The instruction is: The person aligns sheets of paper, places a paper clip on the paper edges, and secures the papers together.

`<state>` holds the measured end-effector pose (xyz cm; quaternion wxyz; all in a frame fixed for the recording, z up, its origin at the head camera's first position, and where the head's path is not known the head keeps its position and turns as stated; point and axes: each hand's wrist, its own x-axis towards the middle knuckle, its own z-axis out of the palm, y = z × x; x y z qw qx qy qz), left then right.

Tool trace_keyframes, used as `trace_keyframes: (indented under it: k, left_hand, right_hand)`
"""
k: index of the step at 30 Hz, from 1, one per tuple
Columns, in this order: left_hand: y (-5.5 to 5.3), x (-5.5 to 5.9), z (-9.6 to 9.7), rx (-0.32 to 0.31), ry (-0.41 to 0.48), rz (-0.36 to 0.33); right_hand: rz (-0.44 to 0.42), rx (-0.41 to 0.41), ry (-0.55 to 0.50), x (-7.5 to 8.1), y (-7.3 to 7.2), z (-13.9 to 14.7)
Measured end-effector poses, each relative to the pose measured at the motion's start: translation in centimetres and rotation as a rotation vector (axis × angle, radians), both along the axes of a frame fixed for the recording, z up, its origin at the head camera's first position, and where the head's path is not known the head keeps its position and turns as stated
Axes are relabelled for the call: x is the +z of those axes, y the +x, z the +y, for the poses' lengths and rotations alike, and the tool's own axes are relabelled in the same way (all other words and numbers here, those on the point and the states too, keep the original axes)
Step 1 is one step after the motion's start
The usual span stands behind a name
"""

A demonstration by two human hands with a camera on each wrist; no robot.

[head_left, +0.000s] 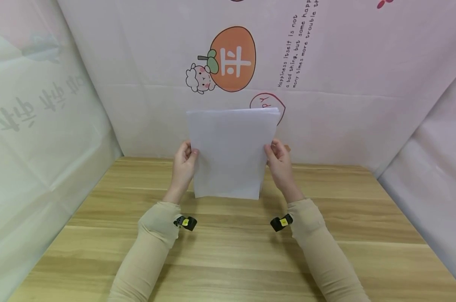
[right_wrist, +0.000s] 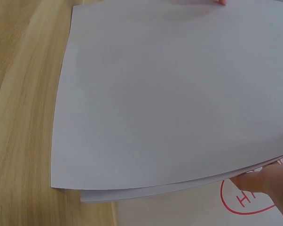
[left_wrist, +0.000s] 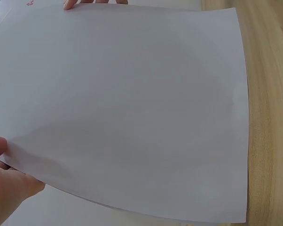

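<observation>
Printed white cloth (head_left: 345, 121) hangs beyond the far edge of a wood-grain table (head_left: 228, 264). Over the table's far middle, a stack of white paper (head_left: 229, 155) is held up between two hands — the left hand's (head_left: 183, 163) grip pinches its left edge, the right hand's (head_left: 281, 163) its right, thumbs on the near face. Whether its lower edge touches the table is unclear.

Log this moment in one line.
left hand: grips paper, left edge | right hand: grips paper, right edge | paper: multiple sheets, front blank
</observation>
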<state>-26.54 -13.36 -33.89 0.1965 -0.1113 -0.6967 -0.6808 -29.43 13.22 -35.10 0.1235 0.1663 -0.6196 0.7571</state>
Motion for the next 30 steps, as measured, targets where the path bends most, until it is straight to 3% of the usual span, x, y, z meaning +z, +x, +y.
trace_keyframes:
  k: [6, 9, 19, 30]
  left_hand:
    - [1.6, 1.8, 0.3, 0.021, -0.033, -0.006]
    - [1.7, 2.0, 0.3, 0.029, -0.031, -0.002]
    - [1.7, 1.8, 0.4, 0.068, -0.047, -0.010]
    - [1.4, 1.5, 0.5, 0.072, 0.013, -0.003]
  right_hand:
    - [-0.017, -0.010, 0.016, 0.2, 0.2, -0.1]
    - [-0.024, -0.019, 0.033, 0.3, 0.3, -0.1]
    - [-0.024, -0.025, 0.116, 0.0, 0.4, 0.0]
    - [-0.015, 0.000, 0.182, -0.7, 0.4, -0.1]
